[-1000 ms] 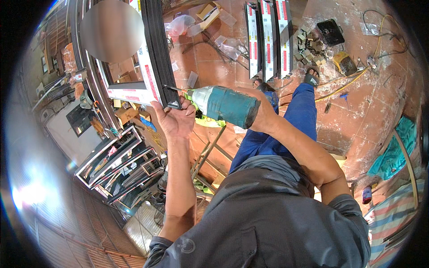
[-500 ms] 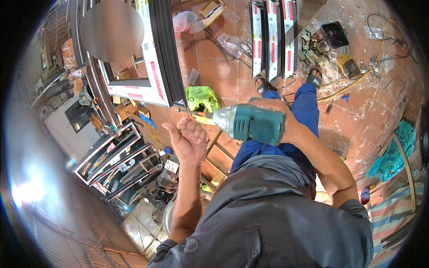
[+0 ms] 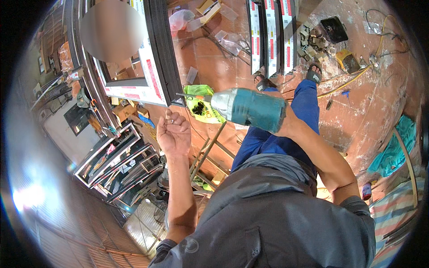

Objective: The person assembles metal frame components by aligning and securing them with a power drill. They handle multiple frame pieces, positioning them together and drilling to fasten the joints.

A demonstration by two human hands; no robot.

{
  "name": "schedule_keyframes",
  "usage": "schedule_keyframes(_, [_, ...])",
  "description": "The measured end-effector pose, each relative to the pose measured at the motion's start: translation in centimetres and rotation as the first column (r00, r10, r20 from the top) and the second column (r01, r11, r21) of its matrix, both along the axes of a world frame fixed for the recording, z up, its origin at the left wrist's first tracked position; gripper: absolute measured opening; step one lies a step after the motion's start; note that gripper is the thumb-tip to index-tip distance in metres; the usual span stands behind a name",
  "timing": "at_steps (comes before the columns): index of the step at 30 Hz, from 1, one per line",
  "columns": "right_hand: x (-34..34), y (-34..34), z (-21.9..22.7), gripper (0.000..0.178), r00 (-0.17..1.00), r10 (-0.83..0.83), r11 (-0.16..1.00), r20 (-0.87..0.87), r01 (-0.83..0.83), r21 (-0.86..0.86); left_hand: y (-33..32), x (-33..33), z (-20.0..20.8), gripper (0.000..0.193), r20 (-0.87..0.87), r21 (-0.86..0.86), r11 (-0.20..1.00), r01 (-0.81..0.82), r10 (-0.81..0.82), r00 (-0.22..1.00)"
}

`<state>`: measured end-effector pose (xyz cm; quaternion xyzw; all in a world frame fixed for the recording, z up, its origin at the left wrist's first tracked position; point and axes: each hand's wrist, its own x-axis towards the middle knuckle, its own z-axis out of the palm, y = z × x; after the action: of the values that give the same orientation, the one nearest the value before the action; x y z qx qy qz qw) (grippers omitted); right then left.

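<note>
My right hand (image 3: 289, 121) is wrapped round a teal cordless drill (image 3: 248, 109) with a silver nose, its fingers mostly hidden behind the tool. The drill lies level and points left. Its thin bit (image 3: 187, 95) reaches the lower corner of a dark window frame (image 3: 166, 53) covered in white and red protective film; whether the tip touches is unclear. Just below that corner, my left hand (image 3: 175, 136) is raised palm up, its fingers curled in. Something small may be between the fingers, but I cannot make it out.
A yellow-green bag (image 3: 203, 105) lies beyond the drill. Film-wrapped profiles (image 3: 272, 40) stand ahead near my feet. Metal offcuts (image 3: 313, 47), a black case (image 3: 334, 32) and a yellow cable (image 3: 353, 85) are on the tiled floor. Several frames (image 3: 118, 163) lean at left.
My left hand has shifted left and slightly upward. The drill has tilted so that its bit has risen from below the frame's corner to beside its edge.
</note>
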<state>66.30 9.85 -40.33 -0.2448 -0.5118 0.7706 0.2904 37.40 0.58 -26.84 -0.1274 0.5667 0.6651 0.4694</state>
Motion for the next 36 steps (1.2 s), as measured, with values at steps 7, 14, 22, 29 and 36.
schedule_keyframes(7, [-2.5,0.8,-0.4,0.043,0.992,-0.074,0.993,0.105,0.064,0.098,2.1,-0.2,-0.9,0.061,0.066,0.051,0.965,0.255,-0.259,0.964])
schedule_keyframes(14, [-3.1,1.1,-0.4,0.049,0.990,-0.142,0.978,0.025,0.136,0.159,3.0,-1.1,-1.5,0.055,0.090,0.009,0.959,0.282,-0.282,0.955])
schedule_keyframes(22, [-3.5,1.5,-0.3,0.049,0.997,-0.054,0.987,0.060,0.044,0.152,3.0,-1.0,-1.9,0.051,0.052,0.021,0.959,0.283,-0.284,0.958])
schedule_keyframes(29, [-3.8,5.4,-1.1,0.049,0.987,-0.155,0.773,0.052,0.089,0.629,3.0,-1.8,-1.8,0.054,0.137,0.068,0.928,0.366,-0.372,0.918])
schedule_keyframes(36, [-4.1,14.0,2.8,0.044,0.967,0.215,0.945,0.135,-0.241,0.220,2.9,-2.8,-1.9,0.057,0.189,0.131,0.916,0.379,-0.398,0.898])
